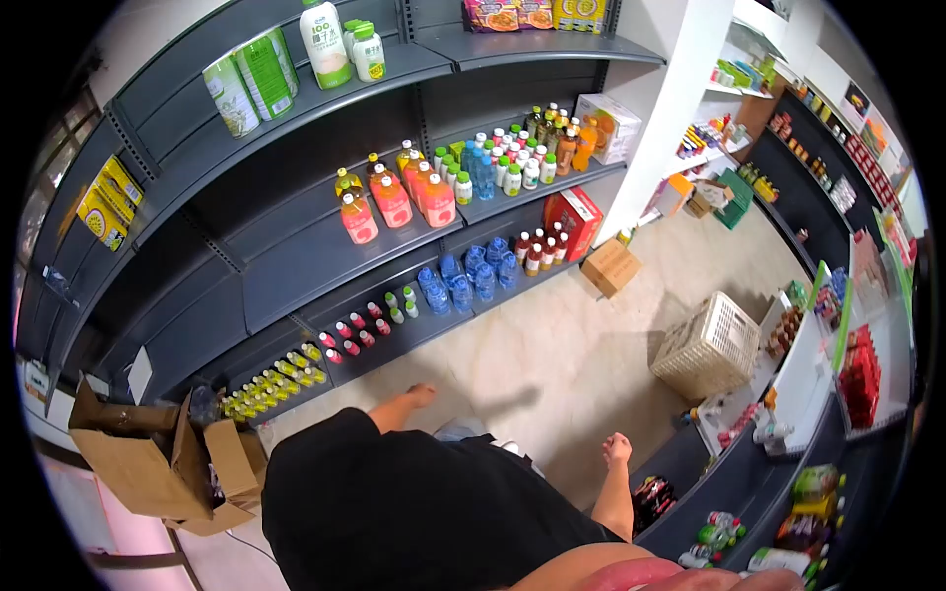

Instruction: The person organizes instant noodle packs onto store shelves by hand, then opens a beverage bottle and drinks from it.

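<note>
Marble-pale floor (552,330) opens between grey shelving (305,271) and cream basket (690,369); right hand (617,450) curls its fingers together, left hand's (422,395) grip I cannot tell

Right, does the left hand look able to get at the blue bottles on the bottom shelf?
Likely yes, perhaps with a stoop: only floor shows between the left hand and the blue bottles, and their shelf is open in front.

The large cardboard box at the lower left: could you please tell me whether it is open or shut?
Open: the large cardboard box has its flaps raised and spread, and its shadowed inside shows.
</note>
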{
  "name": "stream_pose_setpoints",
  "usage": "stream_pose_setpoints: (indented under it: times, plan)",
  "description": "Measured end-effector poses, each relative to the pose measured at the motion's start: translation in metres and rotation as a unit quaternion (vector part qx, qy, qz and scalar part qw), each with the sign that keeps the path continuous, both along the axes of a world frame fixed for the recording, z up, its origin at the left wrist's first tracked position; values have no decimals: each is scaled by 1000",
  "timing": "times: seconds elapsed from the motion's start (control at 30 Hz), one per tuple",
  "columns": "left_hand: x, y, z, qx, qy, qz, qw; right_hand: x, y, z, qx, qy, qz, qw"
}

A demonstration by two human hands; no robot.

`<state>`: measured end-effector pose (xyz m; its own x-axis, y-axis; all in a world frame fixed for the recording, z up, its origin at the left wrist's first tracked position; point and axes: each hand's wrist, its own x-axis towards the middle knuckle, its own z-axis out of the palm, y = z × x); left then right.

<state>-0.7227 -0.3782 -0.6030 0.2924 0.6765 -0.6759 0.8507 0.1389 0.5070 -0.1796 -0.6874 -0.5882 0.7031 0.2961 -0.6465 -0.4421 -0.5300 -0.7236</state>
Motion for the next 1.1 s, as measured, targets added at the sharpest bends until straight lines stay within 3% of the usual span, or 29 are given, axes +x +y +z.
stream_pose_setpoints:
  times: [0.07, 0.13, 0.2, 0.3, 0.47, 0.5, 0.53, 0.57, 0.6, 0.63, 0.67, 0.7, 0.77, 0.8, 0.9, 0.93, 0.97, 1.0, 1.1]
  plan:
    - [34, -3, -18, -141, -209, 98, 963, 11, 38, -5, -18, 25, 28, 999]
    - [80, -19, 13, -22, -105, -7, 994, 12, 81, -29, 22, 52, 88, 995]
    - [106, -23, 4, 19, -130, -99, 986, 6, 134, -48, 88, 115, 145, 979]
    - [137, 16, 6, 33, -148, -302, 941, -19, 233, 25, 36, 133, 250, 959]
    - [203, 129, 96, 100, -257, -76, 958, 6, 412, 94, 182, -28, 380, 906]
    - [220, 164, 111, 112, -278, -38, 953, 18, 459, 122, 230, -75, 392, 888]
    - [234, 201, 126, 164, -333, -43, 928, 29, 505, 159, 266, -214, 420, 841]
    - [247, 238, 140, 210, -384, -46, 898, 29, 543, 225, 320, -275, 415, 806]
    - [263, 267, 178, 242, -437, -14, 866, 47, 592, 251, 351, -334, 425, 765]
    - [274, 290, 231, 274, -483, 19, 831, 38, 619, 325, 337, -347, 412, 772]
    - [280, 310, 278, 297, -481, 19, 825, 34, 652, 378, 397, -287, 397, 776]
    - [286, 333, 325, 327, -479, 18, 814, 50, 698, 400, 464, -346, 401, 710]
    - [296, 373, 391, 334, -513, 16, 790, 53, 755, 475, 480, -409, 383, 674]
    - [298, 393, 425, 396, -496, -13, 773, 54, 779, 508, 484, -430, 376, 663]
    - [304, 451, 508, 508, -497, -74, 699, 49, 855, 579, 498, -482, 368, 620]
    - [309, 472, 533, 497, -556, -73, 662, 52, 889, 592, 506, -488, 388, 596]
    - [315, 493, 555, 484, -613, -70, 621, 55, 923, 602, 468, -452, 429, 627]
    - [321, 510, 580, 477, -610, -20, 632, 52, 947, 616, 421, -457, 454, 639]
    - [334, 576, 635, 541, -508, 105, 662, 65, 1027, 639, 371, -588, 497, 520]
